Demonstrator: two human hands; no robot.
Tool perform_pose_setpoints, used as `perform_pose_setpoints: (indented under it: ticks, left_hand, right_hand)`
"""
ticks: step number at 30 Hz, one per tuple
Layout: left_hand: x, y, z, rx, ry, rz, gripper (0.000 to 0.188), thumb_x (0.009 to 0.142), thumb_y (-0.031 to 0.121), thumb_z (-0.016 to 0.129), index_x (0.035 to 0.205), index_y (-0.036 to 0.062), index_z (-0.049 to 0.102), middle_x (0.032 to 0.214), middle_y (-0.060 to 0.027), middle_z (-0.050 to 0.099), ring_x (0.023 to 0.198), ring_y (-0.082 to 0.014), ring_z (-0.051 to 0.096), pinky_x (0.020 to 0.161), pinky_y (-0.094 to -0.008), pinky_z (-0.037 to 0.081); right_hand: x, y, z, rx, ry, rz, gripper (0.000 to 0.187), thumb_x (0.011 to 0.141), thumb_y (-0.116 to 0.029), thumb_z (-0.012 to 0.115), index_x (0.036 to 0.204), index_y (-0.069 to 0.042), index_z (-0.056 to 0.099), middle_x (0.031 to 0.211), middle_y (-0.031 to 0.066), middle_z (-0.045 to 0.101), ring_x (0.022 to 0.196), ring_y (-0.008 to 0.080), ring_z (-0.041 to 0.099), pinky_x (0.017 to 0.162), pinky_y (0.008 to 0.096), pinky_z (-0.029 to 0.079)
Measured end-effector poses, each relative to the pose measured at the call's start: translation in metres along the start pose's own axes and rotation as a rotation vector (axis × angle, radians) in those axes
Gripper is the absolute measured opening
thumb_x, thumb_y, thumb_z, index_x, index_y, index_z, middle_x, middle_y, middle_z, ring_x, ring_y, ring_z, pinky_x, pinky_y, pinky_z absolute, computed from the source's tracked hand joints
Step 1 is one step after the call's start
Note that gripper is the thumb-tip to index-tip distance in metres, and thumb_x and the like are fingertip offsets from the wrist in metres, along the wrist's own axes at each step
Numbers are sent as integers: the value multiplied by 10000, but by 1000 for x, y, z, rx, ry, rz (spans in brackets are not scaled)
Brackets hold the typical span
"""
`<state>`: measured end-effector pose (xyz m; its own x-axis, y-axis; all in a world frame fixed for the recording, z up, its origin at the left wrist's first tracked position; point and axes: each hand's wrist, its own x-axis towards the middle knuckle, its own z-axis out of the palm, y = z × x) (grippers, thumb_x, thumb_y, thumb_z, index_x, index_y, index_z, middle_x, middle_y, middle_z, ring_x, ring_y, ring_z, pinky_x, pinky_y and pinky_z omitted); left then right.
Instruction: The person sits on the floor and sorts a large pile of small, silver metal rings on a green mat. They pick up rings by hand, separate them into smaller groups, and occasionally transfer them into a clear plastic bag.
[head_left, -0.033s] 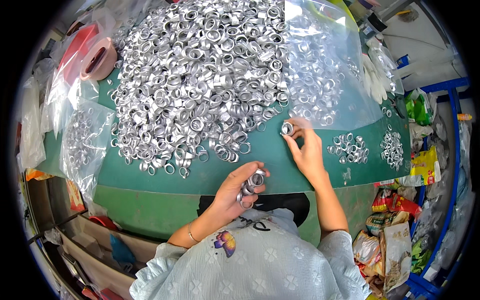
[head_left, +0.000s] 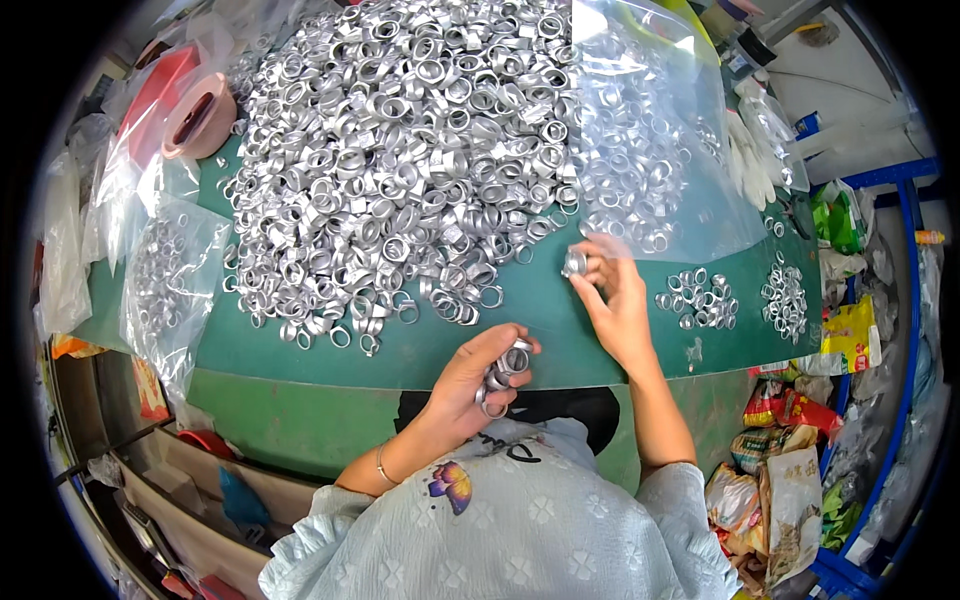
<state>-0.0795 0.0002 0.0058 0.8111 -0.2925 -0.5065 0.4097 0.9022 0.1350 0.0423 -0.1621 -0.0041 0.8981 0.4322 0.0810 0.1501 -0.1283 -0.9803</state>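
My left grip (head_left: 478, 378) is closed on a stack of silver rings (head_left: 503, 368). My right grip (head_left: 612, 300) pinches one metal ring (head_left: 574, 263) at one o'clock, beside the ring heap (head_left: 400, 160) on the green bench (head_left: 540, 310).

Green-topped workbench (head_left: 560, 330), blue metal rack (head_left: 905, 300) at right, cluttered shelves (head_left: 170, 480) lower left, bright even light.

Bare green surface (head_left: 420, 350) runs as a strip along the near edge, between ring heap (head_left: 400, 150) and the edge. Far side blocked by heap and clear bag (head_left: 660, 130). Right: two small ring clusters (head_left: 697, 298), gaps between. Left: bagged rings (head_left: 170, 280).
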Motion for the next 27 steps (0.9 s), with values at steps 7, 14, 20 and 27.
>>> perform_pose_setpoints:
  ticks: [7, 14, 20, 27]
  left_hand:
    - [5, 0, 0, 92, 26, 86, 220, 903, 242, 541, 977, 35, 532, 938, -119, 555, 582, -117, 484, 306, -156, 333]
    - [9, -1, 4, 242, 106, 99, 299, 851, 174, 622, 1096, 23, 541, 908, -81, 583, 617, -123, 521, 334, -154, 322]
    - [8, -5, 6, 413, 118, 292, 258, 813, 66, 640, 1058, 6, 584, 860, -52, 586, 597, -92, 516, 357, -164, 305]
    - [12, -7, 4, 785, 47, 576, 220, 745, 28, 694, 949, -23, 629, 858, -36, 593, 742, -71, 524, 619, -200, 416]
  right_hand:
    - [-28, -27, 16, 376, -135, 161, 372, 829, 93, 541, 1188, 40, 459, 1081, 86, 487, 929, 132, 540, 768, 255, 477]
    - [-34, -30, 23, 300, -106, 119, 345, 798, 74, 601, 1128, 32, 509, 1023, 67, 546, 864, 95, 527, 682, 213, 436]
    - [-37, -29, 25, 215, -85, 149, 317, 781, 29, 633, 1087, 16, 550, 951, 44, 535, 766, 81, 486, 644, 199, 395]
    - [-36, -32, 25, 22, -162, 73, 274, 799, -42, 616, 1066, -1, 571, 850, 62, 507, 692, 133, 471, 643, 242, 401]
